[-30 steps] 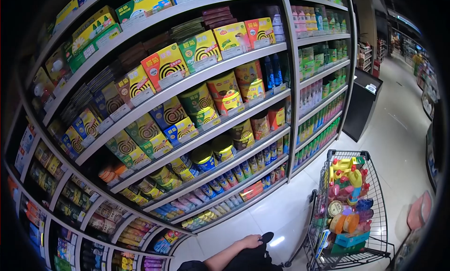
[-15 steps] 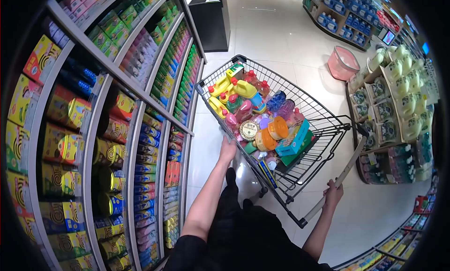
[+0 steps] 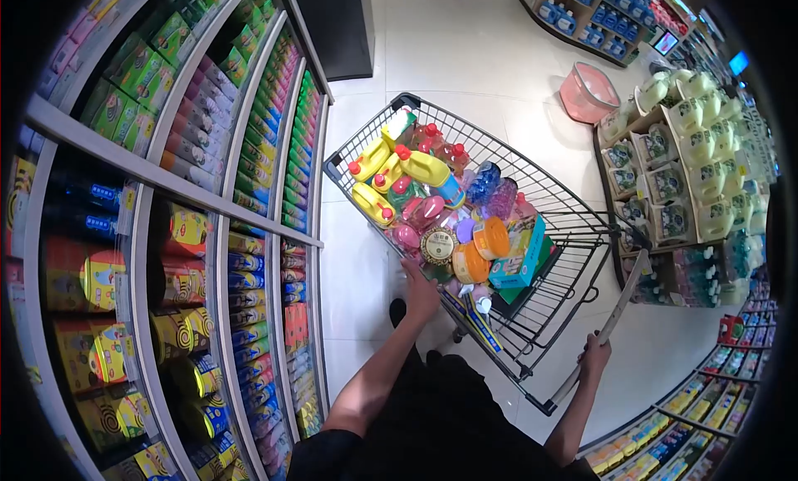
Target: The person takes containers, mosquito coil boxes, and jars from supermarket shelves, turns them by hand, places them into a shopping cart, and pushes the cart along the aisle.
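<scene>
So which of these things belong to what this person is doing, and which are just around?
Part of the job:
- shopping cart
- right hand, on its handle
- left hand, at its side
- yellow bottles, orange tubs and teal box inside

Just around:
- shelves
- pink bin
- black counter

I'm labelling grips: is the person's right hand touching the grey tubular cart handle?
Touching. The head view shows the right hand closed around the grey handle, with no gap between them.
</scene>
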Available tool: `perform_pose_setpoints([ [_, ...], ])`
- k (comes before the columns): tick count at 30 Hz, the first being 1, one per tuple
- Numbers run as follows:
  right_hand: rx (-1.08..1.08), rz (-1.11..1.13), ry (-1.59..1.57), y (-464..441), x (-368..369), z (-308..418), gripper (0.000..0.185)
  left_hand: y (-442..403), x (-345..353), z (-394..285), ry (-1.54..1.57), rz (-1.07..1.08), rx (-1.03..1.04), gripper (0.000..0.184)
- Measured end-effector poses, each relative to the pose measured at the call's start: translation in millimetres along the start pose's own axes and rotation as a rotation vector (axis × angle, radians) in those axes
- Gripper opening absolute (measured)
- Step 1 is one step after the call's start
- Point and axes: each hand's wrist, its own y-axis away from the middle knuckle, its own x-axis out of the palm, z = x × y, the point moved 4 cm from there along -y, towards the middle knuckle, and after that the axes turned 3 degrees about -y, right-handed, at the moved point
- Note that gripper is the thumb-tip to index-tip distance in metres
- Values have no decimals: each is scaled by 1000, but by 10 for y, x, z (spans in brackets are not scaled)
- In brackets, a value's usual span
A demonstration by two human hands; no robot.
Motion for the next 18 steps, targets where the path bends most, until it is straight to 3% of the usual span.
perform_pose_setpoints([
  [11,-63,-57,51,-168,270,468,34,-427,-72,-332,80,46,-10,89],
  [14,-71,-39,46,-279,369,558,34,-634,-38,-318,-72,-11,19,89],
  [17,-89,-55,75,-348,453,686,33,-718,-179,-565,-7,0,-57,89],
  [18,-102,-78,39,-332,477,700,29,-844,-52,-399,48,-31,21,86],
])
